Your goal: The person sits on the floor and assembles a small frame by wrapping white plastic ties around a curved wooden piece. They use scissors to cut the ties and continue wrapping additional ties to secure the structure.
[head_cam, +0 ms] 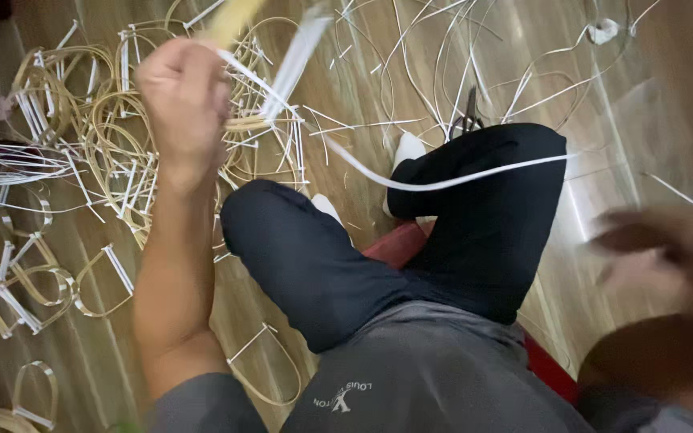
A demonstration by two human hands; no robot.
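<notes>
Raised left hand [182, 100], white strip [443, 180] trailing from its grip.

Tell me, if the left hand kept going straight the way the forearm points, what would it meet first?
Probably the heap of bent cane loops on the wooden floor just beyond the left hand, though depth is unclear.

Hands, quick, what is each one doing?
Left hand: closed on a white strip.
Right hand: too blurred to tell.
</notes>
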